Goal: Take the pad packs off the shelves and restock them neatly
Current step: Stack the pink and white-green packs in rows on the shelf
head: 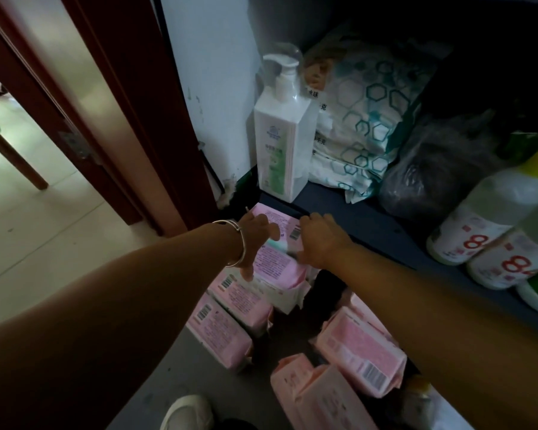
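Several pink pad packs lie on the low dark shelf floor [184, 367]: two on the left [239, 301] [218, 333], one on the right [357, 349] and one nearest me [317, 395]. At the back of the row, just under the upper shelf's edge, sits a pink pad pack [277, 262] with another pink pack [273, 217] behind it. My left hand [255, 243], with bangles on the wrist, grips its left side, thumb spread down. My right hand [320, 240] grips its right side with fingers curled over the far edge.
The dark blue upper shelf [370, 225] carries a white pump bottle [280, 135], hexagon-patterned soft packs [363, 119], a dark plastic bag [432, 172] and white bottles with red labels [484, 218]. A brown door frame [122, 119] stands left. A white shoe [187, 411] is below.
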